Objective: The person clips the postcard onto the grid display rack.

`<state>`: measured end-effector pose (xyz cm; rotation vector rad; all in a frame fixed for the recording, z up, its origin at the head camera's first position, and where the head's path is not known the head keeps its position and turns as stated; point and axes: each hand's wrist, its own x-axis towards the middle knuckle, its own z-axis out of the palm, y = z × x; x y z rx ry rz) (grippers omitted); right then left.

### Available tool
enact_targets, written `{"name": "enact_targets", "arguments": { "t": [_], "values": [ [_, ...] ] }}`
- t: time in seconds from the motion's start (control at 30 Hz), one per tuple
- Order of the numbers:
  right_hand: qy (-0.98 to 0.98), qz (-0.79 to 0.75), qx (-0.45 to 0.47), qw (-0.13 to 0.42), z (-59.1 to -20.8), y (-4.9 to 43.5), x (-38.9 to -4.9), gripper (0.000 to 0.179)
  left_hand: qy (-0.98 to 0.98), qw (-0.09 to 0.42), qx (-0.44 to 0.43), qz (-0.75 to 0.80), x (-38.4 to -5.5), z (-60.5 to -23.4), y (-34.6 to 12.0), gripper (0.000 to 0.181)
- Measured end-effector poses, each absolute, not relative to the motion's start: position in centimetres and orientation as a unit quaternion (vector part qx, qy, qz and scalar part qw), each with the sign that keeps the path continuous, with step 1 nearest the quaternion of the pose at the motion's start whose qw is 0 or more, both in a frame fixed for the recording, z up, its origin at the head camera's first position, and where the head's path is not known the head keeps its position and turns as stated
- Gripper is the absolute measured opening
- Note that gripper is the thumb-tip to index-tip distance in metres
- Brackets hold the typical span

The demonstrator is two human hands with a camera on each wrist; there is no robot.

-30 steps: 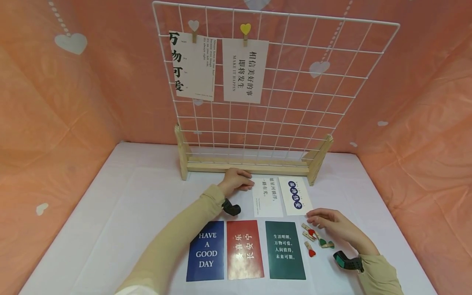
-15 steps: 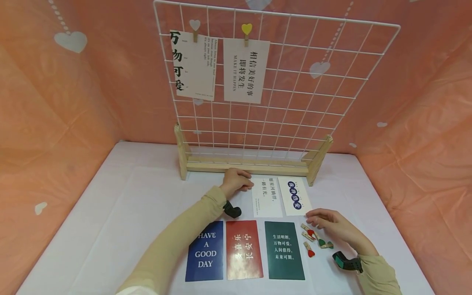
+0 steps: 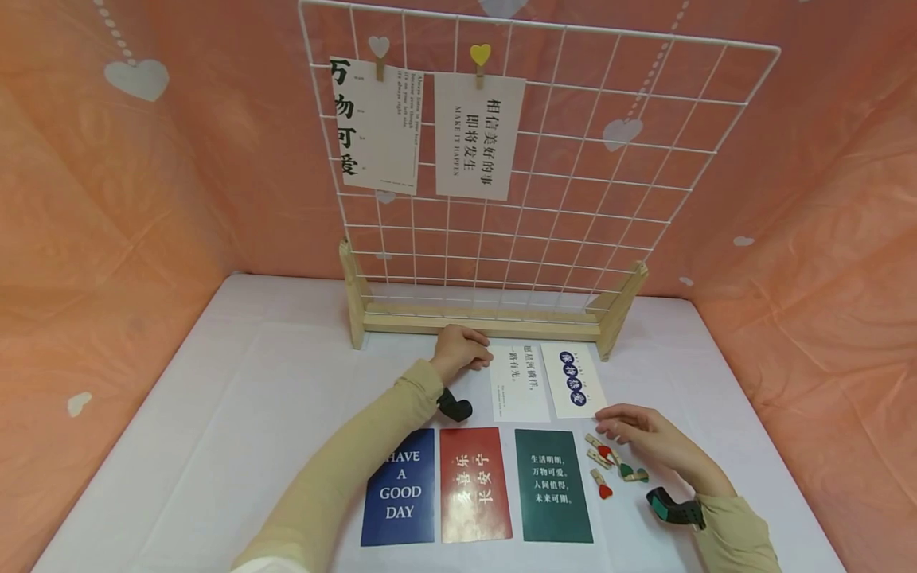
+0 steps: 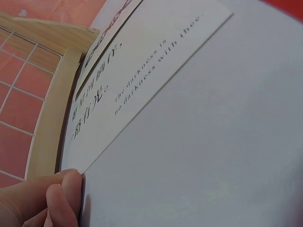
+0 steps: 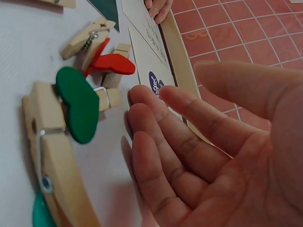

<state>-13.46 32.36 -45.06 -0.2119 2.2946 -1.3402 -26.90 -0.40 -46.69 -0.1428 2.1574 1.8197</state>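
My left hand [image 3: 458, 352] rests on the table with bent fingers at the upper left corner of a white card [image 3: 520, 398] with black lettering. The left wrist view shows its fingertips right at the corner of that flat-lying card [image 4: 156, 61]. My right hand [image 3: 657, 444] lies relaxed, palm turned sideways, its fingertips close to the lower right corner of a white card with blue circles [image 3: 591, 398]. Beside that hand lie several small wooden clothespins with red and green hearts [image 3: 605, 492]; a green-heart clothespin [image 5: 78, 104] is nearest in the right wrist view. The right hand holds nothing.
A white wire grid [image 3: 559, 183] stands in a wooden base [image 3: 480, 325] behind the cards. Two cards hang there, under a white-heart clothespin [image 3: 380, 60] and a yellow-heart one [image 3: 480, 64]. Blue [image 3: 399, 529], red [image 3: 476, 525] and green [image 3: 555, 525] cards lie in front.
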Motion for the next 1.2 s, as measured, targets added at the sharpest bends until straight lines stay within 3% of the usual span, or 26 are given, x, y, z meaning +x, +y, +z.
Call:
{"name": "enact_targets", "arguments": {
  "t": [0.67, 1.2],
  "values": [
    [0.844, -0.478, -0.07, 0.232, -44.93, 32.01, -13.3, 0.039, 0.74, 0.119, -0.047, 0.66, -26.5, -47.2, -0.61, 0.021],
    [0.841, -0.481, -0.086, 0.234, -45.07, 32.26, -13.37, 0.035, 0.711, 0.169, -0.039, 0.681, -26.69, -46.55, -0.98, 0.022]
  ]
}}
